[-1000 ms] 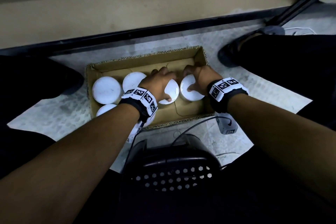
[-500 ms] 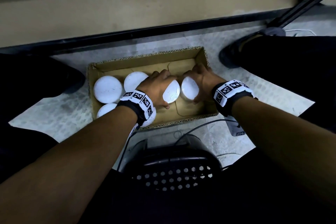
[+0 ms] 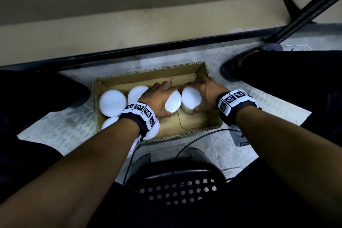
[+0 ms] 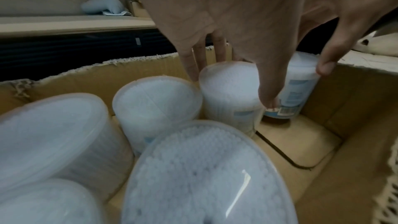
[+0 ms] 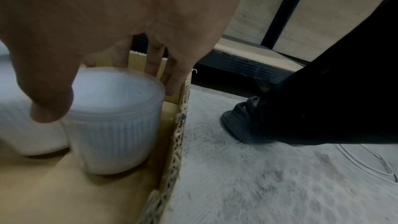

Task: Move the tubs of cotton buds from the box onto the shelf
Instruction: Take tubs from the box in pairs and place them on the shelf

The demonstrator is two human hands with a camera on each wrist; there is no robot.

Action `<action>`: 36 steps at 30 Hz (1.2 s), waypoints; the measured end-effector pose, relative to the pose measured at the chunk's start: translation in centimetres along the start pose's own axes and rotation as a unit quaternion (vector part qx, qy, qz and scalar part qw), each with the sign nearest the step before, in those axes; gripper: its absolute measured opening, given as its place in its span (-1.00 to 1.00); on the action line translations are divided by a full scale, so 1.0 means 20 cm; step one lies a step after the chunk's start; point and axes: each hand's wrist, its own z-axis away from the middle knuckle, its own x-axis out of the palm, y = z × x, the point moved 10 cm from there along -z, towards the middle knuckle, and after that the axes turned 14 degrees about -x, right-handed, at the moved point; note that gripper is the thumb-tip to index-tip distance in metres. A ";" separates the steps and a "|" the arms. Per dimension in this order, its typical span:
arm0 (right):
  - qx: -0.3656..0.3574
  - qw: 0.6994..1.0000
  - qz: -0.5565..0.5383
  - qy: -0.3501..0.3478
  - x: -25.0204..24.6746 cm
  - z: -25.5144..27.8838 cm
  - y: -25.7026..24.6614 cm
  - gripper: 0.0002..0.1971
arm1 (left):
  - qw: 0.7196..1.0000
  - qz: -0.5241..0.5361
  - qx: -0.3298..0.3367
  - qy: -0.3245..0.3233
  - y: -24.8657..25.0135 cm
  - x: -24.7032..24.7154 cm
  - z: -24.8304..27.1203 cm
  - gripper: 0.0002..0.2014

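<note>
An open cardboard box point(image 3: 214, 124) on the floor holds several white tubs of cotton buds. My left hand point(image 3: 159, 98) grips one tub point(image 3: 173, 102) in the middle of the box, fingers behind it and thumb in front point(image 4: 228, 91). My right hand point(image 3: 207, 90) grips the neighbouring tub point(image 3: 191, 98) near the box's right wall point(image 5: 112, 118). Both gripped tubs tilt a little. Other tubs point(image 3: 112, 102) point(image 3: 137, 93) stand at the box's left end. The beige shelf point(image 3: 148, 24) runs beyond the box.
A black rail point(image 3: 166, 50) edges the shelf just past the box. My dark-trousered legs and shoes point(image 3: 233, 66) flank the box. A black perforated stool point(image 3: 175, 187) and a cable point(image 3: 194, 140) lie near me. A black post point(image 3: 305, 11) slants at the right.
Both hands have closed further round their tubs, and the two tubs now tilt. The view has shifted to show more of the shelf.
</note>
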 end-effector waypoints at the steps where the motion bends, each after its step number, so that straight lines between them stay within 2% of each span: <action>1: -0.002 1.000 0.003 0.006 -0.03 0.01 -0.01 -0.01 | 1.000 0.015 0.001 0.001 0.00 -0.03 0.01 -0.10; 6: 0.019 0.999 -0.004 0.038 -0.16 0.08 -0.01 0.03 | 0.997 0.068 0.015 0.022 -0.01 -0.19 0.01 -0.09; 12: -0.019 0.995 -0.019 0.097 -0.42 0.18 -0.07 -0.08 | 0.996 0.064 0.033 0.048 0.03 -0.43 0.07 -0.08; 17: -0.043 0.987 0.000 0.154 -0.70 0.27 -0.12 -0.01 | 0.992 0.059 0.029 0.105 0.10 -0.78 0.15 -0.08; 19: -0.049 0.983 0.007 0.178 -0.85 0.36 -0.15 -0.06 | 0.989 0.063 0.028 0.128 0.14 -0.94 0.19 -0.09; 25: -0.054 0.973 0.033 0.221 -1.21 0.58 -0.24 -0.05 | 0.983 0.017 0.059 0.171 0.31 -1.32 0.35 -0.09; 31: -0.091 0.952 0.079 0.283 -1.61 0.86 -0.38 -0.16 | 0.973 -0.052 0.076 0.213 0.48 -1.70 0.50 -0.18; 36: -0.117 0.928 0.095 0.342 -1.91 1.09 -0.46 -0.26 | 0.959 -0.062 0.090 0.260 0.63 -2.02 0.63 -0.27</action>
